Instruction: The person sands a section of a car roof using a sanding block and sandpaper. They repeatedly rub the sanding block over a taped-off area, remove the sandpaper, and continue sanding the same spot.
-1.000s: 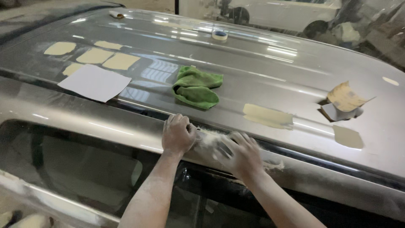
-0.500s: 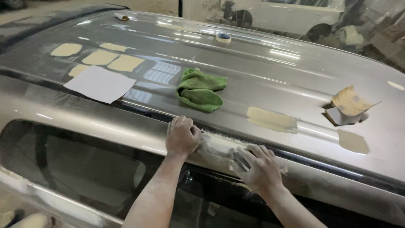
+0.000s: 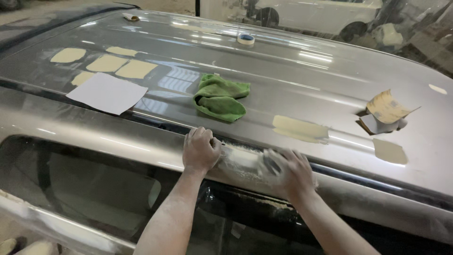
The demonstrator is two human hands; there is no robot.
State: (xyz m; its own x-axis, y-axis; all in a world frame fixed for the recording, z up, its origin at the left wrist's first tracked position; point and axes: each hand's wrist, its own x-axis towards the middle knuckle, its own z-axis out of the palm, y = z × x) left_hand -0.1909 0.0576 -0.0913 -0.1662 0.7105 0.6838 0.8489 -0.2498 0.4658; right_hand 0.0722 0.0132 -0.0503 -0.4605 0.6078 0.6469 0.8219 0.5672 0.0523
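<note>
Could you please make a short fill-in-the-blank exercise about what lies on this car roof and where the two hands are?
1. The crumpled cloth on the car roof is ____ in colour.
2. The flat white sheet lies to the ____ of the cloth in the picture.
3. The left hand and the right hand both rest on the roof's near ____, at a dusty white patch.
4. The roll of tape lies on the ____ side of the roof.

Missing words: green; left; edge; far
</note>
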